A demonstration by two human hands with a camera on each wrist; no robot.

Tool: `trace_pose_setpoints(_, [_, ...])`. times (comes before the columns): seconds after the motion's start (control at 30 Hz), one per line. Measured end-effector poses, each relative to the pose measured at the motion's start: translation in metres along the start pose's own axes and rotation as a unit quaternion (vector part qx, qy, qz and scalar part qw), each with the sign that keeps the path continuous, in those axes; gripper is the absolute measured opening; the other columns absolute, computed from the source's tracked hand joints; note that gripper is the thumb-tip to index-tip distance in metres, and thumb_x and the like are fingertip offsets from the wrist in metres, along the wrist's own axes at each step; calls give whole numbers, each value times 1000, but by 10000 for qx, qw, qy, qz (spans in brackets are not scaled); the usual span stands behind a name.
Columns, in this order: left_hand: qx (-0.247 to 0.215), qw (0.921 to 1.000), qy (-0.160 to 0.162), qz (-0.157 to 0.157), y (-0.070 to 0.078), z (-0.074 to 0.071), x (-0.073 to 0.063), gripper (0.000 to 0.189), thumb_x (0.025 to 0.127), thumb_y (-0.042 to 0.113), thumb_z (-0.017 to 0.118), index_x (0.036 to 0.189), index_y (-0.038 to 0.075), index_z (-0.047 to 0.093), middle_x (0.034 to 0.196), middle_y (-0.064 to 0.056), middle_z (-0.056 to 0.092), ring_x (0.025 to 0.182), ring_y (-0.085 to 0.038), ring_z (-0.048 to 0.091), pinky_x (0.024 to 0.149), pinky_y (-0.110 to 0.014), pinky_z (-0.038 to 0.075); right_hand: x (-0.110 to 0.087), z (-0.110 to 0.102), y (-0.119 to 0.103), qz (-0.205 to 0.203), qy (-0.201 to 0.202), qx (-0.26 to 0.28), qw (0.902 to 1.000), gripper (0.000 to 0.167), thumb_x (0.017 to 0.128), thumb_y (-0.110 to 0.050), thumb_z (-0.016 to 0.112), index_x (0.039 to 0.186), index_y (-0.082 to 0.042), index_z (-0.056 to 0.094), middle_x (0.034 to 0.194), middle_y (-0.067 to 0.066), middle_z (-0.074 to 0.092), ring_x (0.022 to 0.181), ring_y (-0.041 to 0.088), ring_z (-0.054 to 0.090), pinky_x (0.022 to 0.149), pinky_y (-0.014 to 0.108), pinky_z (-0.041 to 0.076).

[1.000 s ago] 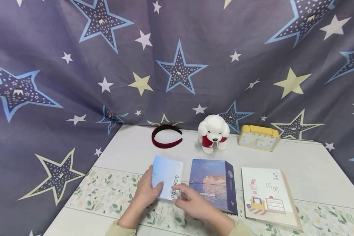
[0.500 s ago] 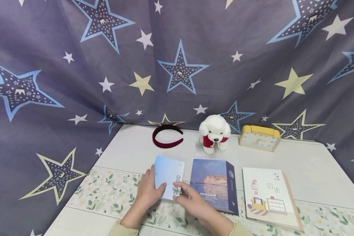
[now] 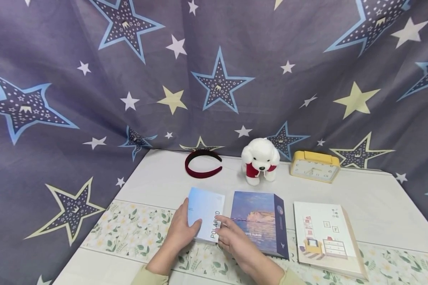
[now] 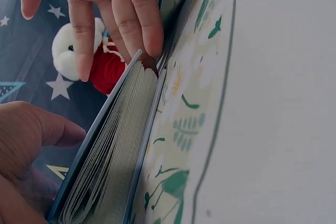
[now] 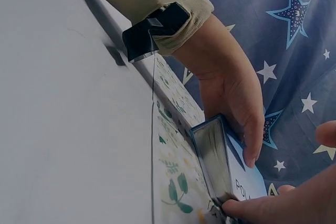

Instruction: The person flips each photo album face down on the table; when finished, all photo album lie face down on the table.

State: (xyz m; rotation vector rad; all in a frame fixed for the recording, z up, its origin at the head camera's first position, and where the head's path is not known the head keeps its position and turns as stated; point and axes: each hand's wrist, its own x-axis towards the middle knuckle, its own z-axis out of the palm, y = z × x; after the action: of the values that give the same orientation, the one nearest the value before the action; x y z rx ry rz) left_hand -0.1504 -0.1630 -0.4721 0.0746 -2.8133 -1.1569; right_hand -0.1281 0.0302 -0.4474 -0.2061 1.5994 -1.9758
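Note:
A thick light-blue photo album lettered POLAROID lies on the table at centre left in the head view. My left hand holds its left side, thumb over the cover and fingers along the edge. At the album's lower right corner is my right hand, its fingertips right at the edge. In the left wrist view the album's page block faces the camera, and the right hand's fingers reach down fairly straight beside it. The right wrist view shows the left thumb lying on the cover.
Right of it lie a blue seascape photo album and a white illustrated book. Behind stand a dark red headband, a white plush dog and a yellow alarm clock. A star-patterned curtain hangs behind the table.
The right hand's fingers have shifted slightly at the blue album's right edge, with the index drawn back from the cover lettering. The left hand keeps its hold; the head view drifts slightly.

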Motion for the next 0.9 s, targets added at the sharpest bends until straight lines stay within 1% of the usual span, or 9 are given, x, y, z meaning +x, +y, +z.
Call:
trace_pose_setpoints(0.1, [-100, 9999, 37, 12, 0, 0, 0, 81, 86, 13, 67, 150, -10, 22, 152, -30, 29, 140, -46, 25, 112, -58, 22, 0, 3, 3, -20, 75, -43, 10000, 70, 98, -27, 52, 153, 1, 19, 155, 36, 5, 142, 51, 12, 113, 60, 20])
trace_pose_setpoints(0.2, [-307, 9995, 34, -55, 0, -1, 0, 81, 86, 12, 66, 150, -9, 21, 153, -29, 28, 141, -45, 25, 112, -58, 22, -1, 7, 5, -67, 170, -64, 9998, 70, 98, -25, 53, 152, 2, 19, 154, 38, 4, 142, 51, 9, 113, 60, 19])
trace_pose_setpoints(0.33, [-655, 9975, -69, -247, 0, -1, 1, 80, 87, 12, 64, 151, -7, 20, 154, -27, 26, 142, -43, 24, 113, -57, 21, -3, 10, 6, -111, 240, -62, 9996, 71, 98, -26, 52, 153, 2, 18, 154, 36, 10, 142, 50, 15, 113, 59, 19])
trace_pose_setpoints(0.43, [-829, 9956, -123, -428, -1, -1, 2, 80, 88, 12, 63, 152, -5, 19, 155, -26, 25, 143, -42, 22, 113, -57, 19, -4, 11, 5, -123, 184, 0, 9998, 72, 98, -31, 49, 153, 1, 16, 154, 35, 11, 141, 50, 16, 114, 59, 19])
trace_pose_setpoints(0.53, [-957, 9936, -163, -580, -1, 0, 3, 80, 88, 12, 63, 153, -2, 19, 157, -24, 24, 144, -41, 21, 114, -56, 17, -4, 9, 6, -163, 81, 166, 9997, 72, 99, -35, 43, 154, 0, 13, 156, 33, 12, 141, 51, 14, 114, 59, 16])
trace_pose_setpoints(0.63, [-1024, 9926, -195, -625, 0, 0, 2, 81, 87, 11, 63, 154, -1, 19, 157, -23, 23, 144, -40, 21, 114, -55, 17, -3, 7, 7, -188, 46, 376, 9991, 71, 100, -36, 37, 154, 1, 10, 156, 30, 16, 142, 49, 14, 115, 59, 14])
trace_pose_setpoints(0.73, [-1059, 9921, -253, -622, 0, 0, 1, 81, 87, 10, 63, 154, -1, 18, 157, -22, 23, 144, -40, 20, 115, -54, 17, -2, 5, 7, -164, 76, 590, 9981, 71, 100, -35, 34, 154, 3, 7, 155, 30, 20, 143, 48, 15, 115, 60, 13])
trace_pose_setpoints(0.9, [-1112, 9914, -381, -572, 0, -2, 1, 80, 89, 11, 62, 155, 0, 16, 158, -21, 21, 145, -39, 18, 115, -53, 16, -1, 2, 4, -160, 58, 955, 9953, 73, 101, -38, 29, 154, 4, 1, 155, 34, 16, 143, 48, 12, 115, 60, 9])
